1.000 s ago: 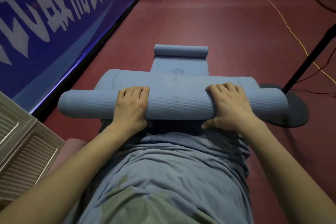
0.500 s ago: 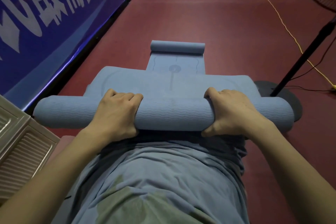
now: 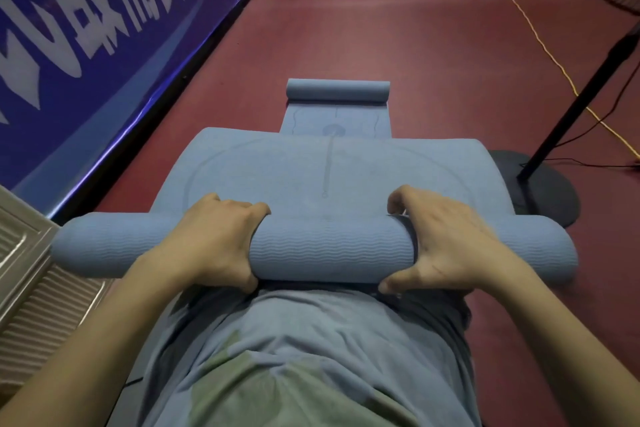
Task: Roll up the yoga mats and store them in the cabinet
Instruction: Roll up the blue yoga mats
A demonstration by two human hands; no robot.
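A blue yoga mat (image 3: 332, 166) lies on the dark red floor (image 3: 398, 28), partly rolled. Its rolled part (image 3: 329, 250) lies crosswise just in front of the person's waist, with a wavy ribbed texture on the outside. The flat part of the mat stretches away from the person and carries faint printed lines and a small circle mark.

The left hand (image 3: 211, 243) grips the roll left of its middle, fingers curled over the top and thumb tucked under the near side. The right hand (image 3: 446, 243) grips the roll right of its middle in the same manner, fingers bent over the far side and thumb hooked beneath. Both ends of the roll stick out past the hands.

Beyond the flat part lies a second blue yoga mat (image 3: 337, 92), its far end rolled into a small tube and a short flat stretch showing toward the person.

A blue banner with white characters (image 3: 104, 10) runs along the floor's left edge. At the lower left stands a beige ribbed cabinet panel (image 3: 27, 274). At the right, a black stand pole (image 3: 581, 97) rises from a round black base (image 3: 543, 191), and a yellow cable (image 3: 533, 31) trails across the floor. The person wears a grey-blue shirt (image 3: 311, 357).
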